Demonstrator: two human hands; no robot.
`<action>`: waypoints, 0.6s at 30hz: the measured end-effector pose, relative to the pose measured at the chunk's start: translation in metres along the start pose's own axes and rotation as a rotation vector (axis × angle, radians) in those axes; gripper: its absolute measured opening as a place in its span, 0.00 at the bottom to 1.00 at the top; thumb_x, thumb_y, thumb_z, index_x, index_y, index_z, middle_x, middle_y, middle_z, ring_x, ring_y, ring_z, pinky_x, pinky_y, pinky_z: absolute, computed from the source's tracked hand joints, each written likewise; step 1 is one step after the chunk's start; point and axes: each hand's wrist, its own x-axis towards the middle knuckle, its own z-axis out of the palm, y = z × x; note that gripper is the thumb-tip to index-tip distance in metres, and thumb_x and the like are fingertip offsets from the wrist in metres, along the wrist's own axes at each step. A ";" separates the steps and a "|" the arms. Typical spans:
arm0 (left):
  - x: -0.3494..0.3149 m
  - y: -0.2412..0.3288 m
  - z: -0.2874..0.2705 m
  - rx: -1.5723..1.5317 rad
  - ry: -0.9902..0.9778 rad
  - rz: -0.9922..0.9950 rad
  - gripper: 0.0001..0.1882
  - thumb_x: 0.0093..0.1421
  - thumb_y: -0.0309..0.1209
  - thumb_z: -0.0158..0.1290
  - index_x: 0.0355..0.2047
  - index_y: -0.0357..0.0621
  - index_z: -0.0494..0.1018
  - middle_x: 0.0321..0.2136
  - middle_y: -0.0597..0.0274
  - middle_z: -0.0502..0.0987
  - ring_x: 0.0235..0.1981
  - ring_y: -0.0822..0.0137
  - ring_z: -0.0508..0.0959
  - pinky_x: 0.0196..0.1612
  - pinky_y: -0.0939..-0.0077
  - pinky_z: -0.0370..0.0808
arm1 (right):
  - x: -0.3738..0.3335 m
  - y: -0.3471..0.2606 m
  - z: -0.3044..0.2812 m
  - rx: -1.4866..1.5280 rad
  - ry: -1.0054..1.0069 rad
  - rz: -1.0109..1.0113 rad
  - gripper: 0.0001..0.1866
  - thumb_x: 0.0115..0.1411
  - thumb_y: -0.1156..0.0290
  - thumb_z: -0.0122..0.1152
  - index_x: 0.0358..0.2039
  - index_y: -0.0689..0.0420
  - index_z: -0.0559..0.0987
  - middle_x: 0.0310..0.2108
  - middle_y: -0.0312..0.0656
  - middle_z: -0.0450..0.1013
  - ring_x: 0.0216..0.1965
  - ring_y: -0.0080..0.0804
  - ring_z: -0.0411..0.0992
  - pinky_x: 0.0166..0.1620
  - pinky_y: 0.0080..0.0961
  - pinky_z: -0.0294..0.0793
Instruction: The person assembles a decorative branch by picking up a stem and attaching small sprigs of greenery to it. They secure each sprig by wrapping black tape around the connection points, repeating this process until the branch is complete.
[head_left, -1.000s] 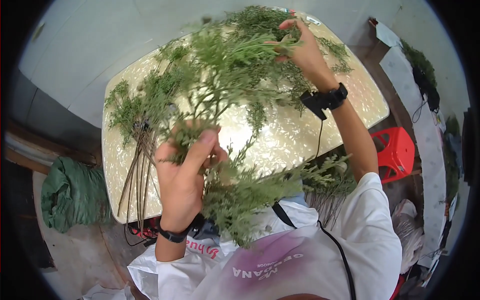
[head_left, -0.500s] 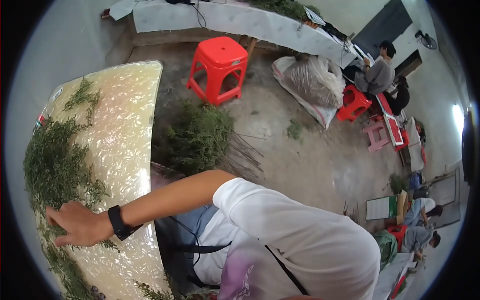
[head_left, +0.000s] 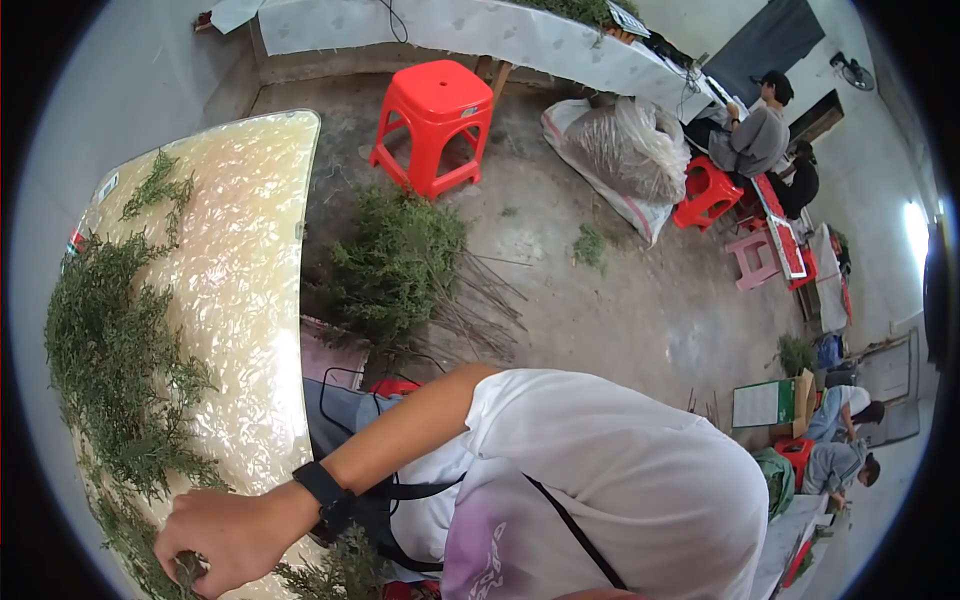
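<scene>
Right hand (head_left: 228,535) clamped on green sprig (head_left: 188,571) over cream table (head_left: 245,240). Left hand out of frame, can't tell.

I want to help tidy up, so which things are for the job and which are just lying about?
For the job, it seems:
feathery dark-green sprigs by the person's bare right hand
glossy, cream, round-cornered table under them

Just lying about, probably:
square-seated red plastic stool near the table
bulging clear plastic bag beyond the stool
small loose green tuft near the bag

Feathery green sprigs (head_left: 120,350) lie heaped on a table (head_left: 245,260).
</scene>
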 end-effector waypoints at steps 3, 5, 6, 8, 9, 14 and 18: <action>0.002 -0.010 0.010 0.109 0.079 0.095 0.22 0.69 0.47 0.39 0.55 0.48 0.67 0.47 0.48 0.74 0.41 0.51 0.75 0.40 0.46 0.71 | -0.010 0.006 0.014 0.132 0.058 0.021 0.08 0.44 0.63 0.64 0.24 0.53 0.80 0.18 0.40 0.72 0.26 0.43 0.73 0.33 0.42 0.67; 0.002 -0.019 0.015 0.174 0.135 0.161 0.22 0.69 0.47 0.40 0.55 0.47 0.67 0.47 0.49 0.74 0.40 0.52 0.75 0.39 0.49 0.70 | -0.016 0.001 0.018 0.036 0.182 -0.030 0.08 0.43 0.63 0.65 0.23 0.52 0.80 0.19 0.39 0.73 0.26 0.42 0.73 0.32 0.39 0.68; 0.002 -0.023 0.018 0.206 0.163 0.195 0.22 0.69 0.46 0.40 0.55 0.47 0.67 0.47 0.49 0.74 0.40 0.53 0.75 0.39 0.51 0.70 | -0.019 -0.001 0.018 -0.014 0.243 -0.055 0.08 0.43 0.63 0.65 0.22 0.52 0.81 0.20 0.38 0.73 0.26 0.41 0.73 0.32 0.37 0.69; 0.001 -0.031 0.024 0.271 0.217 0.262 0.22 0.69 0.46 0.40 0.55 0.46 0.67 0.47 0.50 0.74 0.39 0.55 0.75 0.38 0.54 0.70 | -0.022 -0.011 0.005 0.044 0.116 -0.001 0.11 0.49 0.59 0.64 0.28 0.52 0.81 0.23 0.38 0.75 0.27 0.37 0.73 0.32 0.35 0.69; 0.000 -0.035 0.028 0.305 0.244 0.295 0.22 0.69 0.45 0.40 0.55 0.45 0.67 0.46 0.50 0.74 0.39 0.55 0.75 0.37 0.56 0.70 | -0.022 -0.019 -0.006 0.102 -0.008 0.053 0.14 0.55 0.55 0.63 0.34 0.51 0.82 0.27 0.37 0.76 0.28 0.33 0.73 0.32 0.32 0.70; -0.001 -0.052 0.046 0.477 0.380 0.458 0.22 0.69 0.44 0.42 0.55 0.43 0.68 0.46 0.52 0.74 0.37 0.59 0.74 0.35 0.64 0.69 | -0.022 -0.018 0.000 0.125 -0.074 -0.011 0.16 0.62 0.53 0.61 0.39 0.52 0.83 0.28 0.38 0.77 0.27 0.29 0.73 0.31 0.29 0.71; 0.000 -0.065 0.057 0.610 0.494 0.591 0.22 0.69 0.43 0.43 0.55 0.40 0.68 0.45 0.53 0.74 0.35 0.62 0.74 0.33 0.71 0.69 | -0.027 -0.022 -0.002 0.048 -0.002 -0.052 0.15 0.62 0.54 0.61 0.38 0.52 0.83 0.27 0.36 0.77 0.27 0.28 0.73 0.30 0.28 0.70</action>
